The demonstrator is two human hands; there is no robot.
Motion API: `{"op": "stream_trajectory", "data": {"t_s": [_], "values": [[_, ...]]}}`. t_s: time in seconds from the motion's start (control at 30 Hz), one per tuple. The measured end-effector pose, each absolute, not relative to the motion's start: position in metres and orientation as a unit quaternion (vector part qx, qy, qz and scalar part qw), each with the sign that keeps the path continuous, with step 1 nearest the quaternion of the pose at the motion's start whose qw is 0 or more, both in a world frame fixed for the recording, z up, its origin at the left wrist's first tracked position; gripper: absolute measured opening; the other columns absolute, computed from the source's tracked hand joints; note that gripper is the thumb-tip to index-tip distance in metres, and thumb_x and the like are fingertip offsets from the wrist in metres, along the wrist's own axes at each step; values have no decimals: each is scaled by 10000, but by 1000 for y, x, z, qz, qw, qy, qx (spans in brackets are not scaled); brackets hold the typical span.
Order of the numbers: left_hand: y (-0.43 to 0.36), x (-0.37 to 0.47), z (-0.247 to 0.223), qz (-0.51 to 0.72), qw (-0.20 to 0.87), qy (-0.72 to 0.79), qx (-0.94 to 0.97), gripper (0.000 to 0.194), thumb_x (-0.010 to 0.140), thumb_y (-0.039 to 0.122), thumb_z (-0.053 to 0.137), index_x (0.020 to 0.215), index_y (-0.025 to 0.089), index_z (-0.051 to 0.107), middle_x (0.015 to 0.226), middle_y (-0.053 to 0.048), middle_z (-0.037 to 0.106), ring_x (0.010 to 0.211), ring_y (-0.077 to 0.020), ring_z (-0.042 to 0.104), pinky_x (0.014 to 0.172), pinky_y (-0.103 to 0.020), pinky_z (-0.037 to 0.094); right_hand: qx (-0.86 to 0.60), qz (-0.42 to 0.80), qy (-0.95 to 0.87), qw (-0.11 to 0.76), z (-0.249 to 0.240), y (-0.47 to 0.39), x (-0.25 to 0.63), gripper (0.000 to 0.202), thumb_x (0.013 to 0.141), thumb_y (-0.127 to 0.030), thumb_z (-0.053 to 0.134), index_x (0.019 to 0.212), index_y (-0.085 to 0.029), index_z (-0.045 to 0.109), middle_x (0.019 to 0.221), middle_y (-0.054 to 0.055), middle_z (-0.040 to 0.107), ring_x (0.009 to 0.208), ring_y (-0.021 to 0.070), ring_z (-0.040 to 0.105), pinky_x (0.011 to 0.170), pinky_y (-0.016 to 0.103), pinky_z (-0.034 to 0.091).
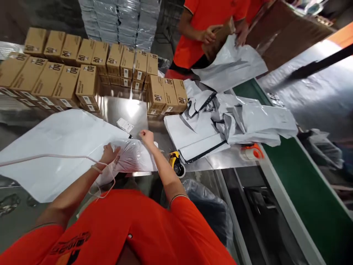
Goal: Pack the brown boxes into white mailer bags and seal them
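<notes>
A white plastic mailing bag (63, 143) lies on the metal table at the left. At its right end a wrapped white package (132, 156) sits by the table's front edge. My left hand (109, 154) rests on the package's left part, with its fingers bent onto the plastic. Over the package's upper right side is my right hand (147, 137), its fingers curled together; what they hold, if anything, is too small to name. A white label (125, 125) lies just behind the package. The yellow and black tape dispenser (176, 163) stands to the right of my right forearm.
Rows of brown boxes (88, 84) line the table's back. White bags (198, 136) are piled on the right, with an orange tape dispenser (252, 151) near a green conveyor (306, 176). Across the table a person (204, 36) handles a bag and box. A pale cord crosses my left arm.
</notes>
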State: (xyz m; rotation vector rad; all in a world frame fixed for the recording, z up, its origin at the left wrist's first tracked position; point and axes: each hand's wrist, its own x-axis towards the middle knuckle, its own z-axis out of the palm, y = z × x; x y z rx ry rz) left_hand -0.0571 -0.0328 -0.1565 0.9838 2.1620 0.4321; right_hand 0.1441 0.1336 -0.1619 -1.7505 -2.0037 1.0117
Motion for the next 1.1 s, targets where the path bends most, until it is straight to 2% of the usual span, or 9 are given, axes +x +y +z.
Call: {"op": "stream_trajectory", "data": {"t_s": [0.17,0.3,0.47,0.57,0.7,0.77,0.87,0.97,1.1], "values": [[-63,-113,-142,250,406,788,390,633,843,627,733,1307,195,731,1082,-103,821,953,-280,798,960,-405,631,-565,335,-754,0,-152,184,41,36,982,-177,733,968,-165,763,1078,100,836,1032,208,737,905,249,529],[-107,-128,-136,318,382,797,343,626,704,759,754,1044,234,777,916,-91,807,910,-311,794,895,-422,640,-528,320,-786,-16,-155,177,3,215,1114,-266,678,1019,-78,715,1122,149,808,1093,155,711,917,203,492],[-137,-125,-132,336,385,811,286,585,660,748,770,957,243,772,778,-67,758,787,-301,766,798,-421,646,-470,284,-834,-54,-151,176,-7,143,1000,-24,659,1094,-45,765,1265,279,774,1221,294,700,1030,355,529],[-128,-135,-118,382,305,827,276,628,722,699,730,1102,200,764,919,-101,795,877,-305,791,896,-445,668,-395,253,-883,-33,-137,165,6,231,1040,-36,578,1124,-94,785,1349,261,759,1320,314,650,1127,419,502],[-80,-153,-84,441,205,795,362,718,762,646,752,1305,176,731,1373,-191,774,1313,-356,737,1158,-491,601,-168,282,-943,52,-113,111,62,224,1083,-150,582,987,-213,774,1203,137,816,1219,270,690,1058,427,562],[-46,-149,-69,425,252,764,414,861,634,630,878,1358,191,727,1480,-194,732,1420,-388,671,1167,-500,594,-109,351,-925,91,-100,73,98,195,1067,-222,638,944,-268,781,1143,71,836,1163,239,734,990,382,603],[-2,-123,-56,349,469,677,447,1038,404,548,1002,1353,210,747,1345,-166,801,1247,-405,741,980,-478,657,-149,424,-886,114,-85,25,140,177,1022,-270,681,940,-342,820,1165,24,857,1200,224,772,1020,359,629],[19,-86,-51,265,617,567,476,777,418,546,1007,1072,172,817,1017,-123,843,915,-332,765,802,-411,633,-256,437,-852,131,-77,-1,167,182,984,-262,707,886,-359,826,1166,20,863,1269,243,769,1091,378,623],[20,-46,-40,267,614,541,509,590,491,615,956,822,160,777,765,-59,749,737,-247,683,679,-338,556,-353,390,-813,249,-79,-14,191,176,971,-228,680,851,-275,799,1042,51,850,1154,257,767,1046,410,627]]}}
